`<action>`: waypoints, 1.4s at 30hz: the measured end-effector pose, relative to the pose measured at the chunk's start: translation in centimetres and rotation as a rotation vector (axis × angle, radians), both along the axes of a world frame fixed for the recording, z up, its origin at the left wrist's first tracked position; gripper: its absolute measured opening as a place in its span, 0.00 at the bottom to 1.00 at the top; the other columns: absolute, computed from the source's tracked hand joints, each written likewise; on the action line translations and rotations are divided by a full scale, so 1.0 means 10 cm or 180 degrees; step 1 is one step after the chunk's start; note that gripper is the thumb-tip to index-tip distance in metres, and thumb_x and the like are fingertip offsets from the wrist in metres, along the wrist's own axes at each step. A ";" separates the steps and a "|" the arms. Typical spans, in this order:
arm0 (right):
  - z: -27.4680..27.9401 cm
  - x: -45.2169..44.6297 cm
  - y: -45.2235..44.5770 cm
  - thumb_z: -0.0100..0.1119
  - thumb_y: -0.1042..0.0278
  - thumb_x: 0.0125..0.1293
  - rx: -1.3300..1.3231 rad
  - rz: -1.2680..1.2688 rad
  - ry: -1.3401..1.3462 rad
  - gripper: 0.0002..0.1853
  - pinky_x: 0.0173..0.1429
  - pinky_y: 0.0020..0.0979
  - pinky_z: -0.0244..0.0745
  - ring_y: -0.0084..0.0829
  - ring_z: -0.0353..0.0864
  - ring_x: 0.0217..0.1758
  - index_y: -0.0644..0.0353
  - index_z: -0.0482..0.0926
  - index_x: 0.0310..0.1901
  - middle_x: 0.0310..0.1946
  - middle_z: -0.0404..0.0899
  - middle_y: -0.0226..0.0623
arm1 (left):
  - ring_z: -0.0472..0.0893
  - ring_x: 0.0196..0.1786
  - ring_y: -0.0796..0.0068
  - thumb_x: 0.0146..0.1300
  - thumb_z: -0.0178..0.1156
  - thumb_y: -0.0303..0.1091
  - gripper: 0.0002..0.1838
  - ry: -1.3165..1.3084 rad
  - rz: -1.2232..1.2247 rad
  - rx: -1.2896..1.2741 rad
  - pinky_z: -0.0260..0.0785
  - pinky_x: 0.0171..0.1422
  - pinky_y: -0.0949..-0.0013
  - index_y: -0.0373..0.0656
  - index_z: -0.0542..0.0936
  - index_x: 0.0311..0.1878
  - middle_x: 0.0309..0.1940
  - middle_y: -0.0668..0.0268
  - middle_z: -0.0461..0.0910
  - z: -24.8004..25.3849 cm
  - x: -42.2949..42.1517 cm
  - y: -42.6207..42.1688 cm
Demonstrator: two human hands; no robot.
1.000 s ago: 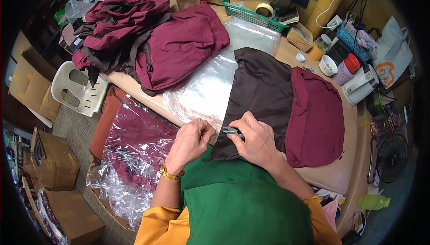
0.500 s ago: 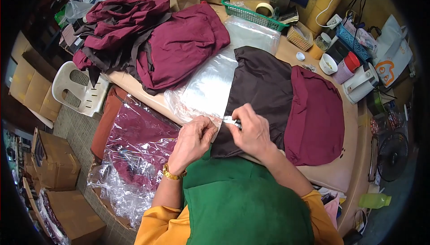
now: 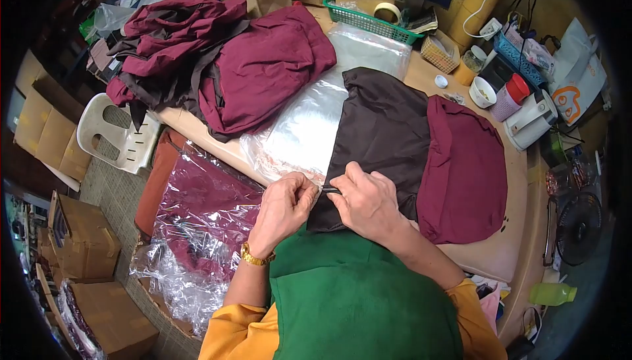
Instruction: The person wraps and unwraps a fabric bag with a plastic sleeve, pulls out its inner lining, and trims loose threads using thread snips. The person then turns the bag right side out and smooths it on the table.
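A dark brown cloth (image 3: 378,129) lies on the table in front of me, joined or laid against a maroon cloth part (image 3: 464,175) at its right. My left hand (image 3: 284,207), with a gold watch on its wrist, is closed in a pinch at the brown cloth's left edge. My right hand (image 3: 366,203) rests over the cloth, fingers closed round a small dark tool (image 3: 331,190) whose tip points to the left fingertips. Most of that tool is hidden by the fingers. Clear plastic bags (image 3: 299,129) lie flat beyond my hands.
Maroon and dark garments (image 3: 263,63) are heaped at the back left. Below the table's left edge, a plastic-wrapped maroon bundle (image 3: 204,208) lies near a white chair (image 3: 118,133). Green baskets (image 3: 375,21), a white bowl (image 3: 482,93) and a kettle (image 3: 530,123) stand along the back and right.
My right hand has shifted slightly left and down, bringing the tool against the left fingertips. Its silver part, visible before, is now hidden. My left hand stays nearly still.
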State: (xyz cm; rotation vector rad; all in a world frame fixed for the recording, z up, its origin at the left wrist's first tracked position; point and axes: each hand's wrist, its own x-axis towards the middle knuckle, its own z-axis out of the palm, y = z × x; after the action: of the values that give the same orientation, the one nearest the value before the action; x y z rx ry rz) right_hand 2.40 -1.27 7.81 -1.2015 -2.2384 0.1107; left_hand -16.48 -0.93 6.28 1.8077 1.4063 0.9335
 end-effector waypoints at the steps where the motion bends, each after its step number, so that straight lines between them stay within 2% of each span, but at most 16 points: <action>1: -0.05 -0.01 0.01 0.72 0.69 0.51 0.0033 0.0009 -0.0079 0.10 0.33 0.35 0.71 0.34 0.79 0.27 0.59 0.82 0.34 0.31 0.72 0.34 | 0.68 0.22 0.80 0.63 0.63 0.30 0.09 0.0004 -0.0001 0.0000 0.62 0.27 0.71 0.33 0.80 0.32 0.20 0.64 0.74 -0.01 0.00 -0.01; 7: -0.08 0.02 0.02 0.70 0.67 0.55 -0.0304 -0.0178 0.0090 0.11 0.36 0.39 0.74 0.39 0.81 0.30 0.58 0.79 0.38 0.35 0.73 0.37 | 0.69 0.23 0.83 0.64 0.64 0.30 0.09 0.0044 0.0009 -0.0057 0.63 0.28 0.73 0.33 0.80 0.33 0.19 0.68 0.74 0.03 -0.05 -0.01; 10: -0.24 0.15 0.12 0.69 0.63 0.58 -0.0531 -0.0519 0.0439 0.16 0.40 0.42 0.76 0.44 0.82 0.35 0.57 0.76 0.45 0.40 0.74 0.40 | 0.73 0.23 0.77 0.66 0.63 0.34 0.11 -0.0010 0.0075 -0.0416 0.66 0.30 0.69 0.34 0.81 0.35 0.19 0.64 0.76 0.02 -0.07 0.00; 12: -0.54 0.34 0.27 0.69 0.59 0.60 -0.0682 -0.0782 0.0640 0.21 0.43 0.45 0.77 0.48 0.83 0.40 0.57 0.74 0.50 0.45 0.76 0.42 | 0.77 0.23 0.64 0.68 0.61 0.40 0.14 0.0969 -0.0611 -0.0488 0.69 0.33 0.62 0.36 0.82 0.37 0.20 0.59 0.78 -0.03 -0.06 -0.03; 15: -0.73 0.60 0.52 0.67 0.58 0.63 -0.0652 -0.1155 0.0650 0.18 0.41 0.43 0.76 0.47 0.83 0.38 0.57 0.73 0.47 0.40 0.81 0.41 | 0.82 0.33 0.49 0.68 0.59 0.43 0.16 0.0864 -0.1026 -0.0541 0.73 0.39 0.55 0.38 0.84 0.38 0.26 0.51 0.81 -0.30 -0.03 -0.03; 19: -0.79 0.87 0.76 0.65 0.57 0.65 -0.0229 -0.1373 0.0396 0.16 0.40 0.43 0.76 0.45 0.84 0.35 0.57 0.73 0.45 0.34 0.83 0.41 | 0.81 0.33 0.48 0.66 0.60 0.40 0.13 0.0861 -0.0604 -0.0537 0.72 0.39 0.55 0.39 0.84 0.35 0.24 0.51 0.80 -0.10 -0.18 -0.01; 21: -0.73 0.88 0.80 0.64 0.55 0.66 -0.0555 -0.1418 0.0344 0.17 0.42 0.44 0.76 0.46 0.84 0.38 0.57 0.73 0.46 0.36 0.83 0.43 | 0.80 0.32 0.50 0.64 0.62 0.35 0.08 0.1005 -0.0627 -0.0362 0.71 0.38 0.56 0.40 0.84 0.37 0.32 0.51 0.82 -0.15 -0.29 0.03; 23: -0.74 0.88 0.81 0.63 0.54 0.67 -0.0552 -0.1406 0.0365 0.17 0.42 0.44 0.76 0.46 0.84 0.39 0.57 0.73 0.46 0.37 0.84 0.43 | 0.80 0.31 0.54 0.62 0.65 0.32 0.07 0.2137 0.0598 0.1924 0.71 0.35 0.57 0.43 0.84 0.42 0.45 0.51 0.81 -0.14 -0.31 0.00; 24: -0.76 0.88 0.81 0.63 0.54 0.67 -0.0555 -0.1396 0.0390 0.17 0.43 0.43 0.76 0.47 0.84 0.41 0.57 0.73 0.47 0.38 0.84 0.43 | 0.80 0.35 0.65 0.63 0.65 0.34 0.12 0.2409 0.0856 0.1845 0.70 0.35 0.65 0.44 0.81 0.49 0.50 0.56 0.79 -0.11 -0.32 0.00; 25: -0.76 0.87 0.80 0.63 0.54 0.67 -0.0565 -0.1391 0.0395 0.17 0.43 0.43 0.76 0.47 0.84 0.41 0.57 0.73 0.47 0.38 0.84 0.43 | 0.80 0.35 0.65 0.63 0.65 0.34 0.12 0.2418 0.0856 0.1837 0.70 0.35 0.65 0.44 0.81 0.49 0.50 0.56 0.79 -0.10 -0.30 0.01; 27: -0.74 0.83 0.78 0.64 0.54 0.66 -0.0686 -0.1508 0.0428 0.18 0.45 0.44 0.76 0.47 0.84 0.43 0.58 0.74 0.47 0.39 0.84 0.44 | 0.81 0.34 0.72 0.66 0.63 0.36 0.17 0.0159 0.0567 0.0507 0.69 0.33 0.70 0.41 0.78 0.55 0.47 0.57 0.80 -0.09 -0.17 0.05; 28: -0.74 0.81 0.76 0.64 0.54 0.66 -0.0692 -0.1507 0.0433 0.18 0.45 0.44 0.76 0.47 0.84 0.43 0.58 0.74 0.47 0.39 0.84 0.44 | 0.80 0.31 0.77 0.70 0.60 0.38 0.22 -0.0054 0.0214 -0.0379 0.70 0.33 0.73 0.36 0.73 0.61 0.49 0.57 0.80 -0.07 -0.09 0.09; 30: -0.69 0.75 0.72 0.67 0.57 0.64 -0.0460 -0.1277 0.0858 0.16 0.42 0.41 0.77 0.44 0.84 0.38 0.60 0.76 0.43 0.37 0.83 0.43 | 0.81 0.31 0.75 0.69 0.61 0.42 0.29 -0.0354 -0.0333 -0.0587 0.73 0.36 0.70 0.35 0.68 0.67 0.43 0.57 0.82 -0.27 0.17 0.16; 34: -0.36 0.52 0.30 0.71 0.64 0.60 -0.0913 -0.0610 0.1328 0.13 0.35 0.35 0.76 0.38 0.82 0.31 0.62 0.78 0.37 0.31 0.82 0.41 | 0.79 0.28 0.71 0.66 0.65 0.43 0.24 0.0535 -0.0800 -0.0276 0.73 0.39 0.65 0.34 0.77 0.57 0.29 0.58 0.82 -0.43 0.38 0.24; 36: -0.49 0.51 0.11 0.71 0.67 0.60 -0.1017 -0.0147 0.1392 0.11 0.34 0.33 0.75 0.37 0.82 0.29 0.62 0.78 0.37 0.30 0.80 0.40 | 0.80 0.26 0.60 0.65 0.64 0.42 0.18 0.0880 -0.1108 -0.0658 0.71 0.37 0.58 0.34 0.82 0.44 0.22 0.52 0.79 -0.32 0.33 0.28; 42: -0.77 0.63 -0.01 0.70 0.67 0.60 -0.1059 -0.0283 0.1004 0.12 0.35 0.35 0.76 0.40 0.83 0.32 0.62 0.78 0.38 0.34 0.80 0.41 | 0.78 0.23 0.68 0.66 0.63 0.37 0.12 0.0081 -0.0813 -0.0695 0.70 0.33 0.63 0.37 0.86 0.34 0.19 0.58 0.78 -0.33 0.11 0.24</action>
State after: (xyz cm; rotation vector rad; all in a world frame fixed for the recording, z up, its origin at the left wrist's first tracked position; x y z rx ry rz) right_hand 8.71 -1.41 0.08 -1.3456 -1.9348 0.6142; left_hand -15.42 1.43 2.99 1.7855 1.2054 0.6037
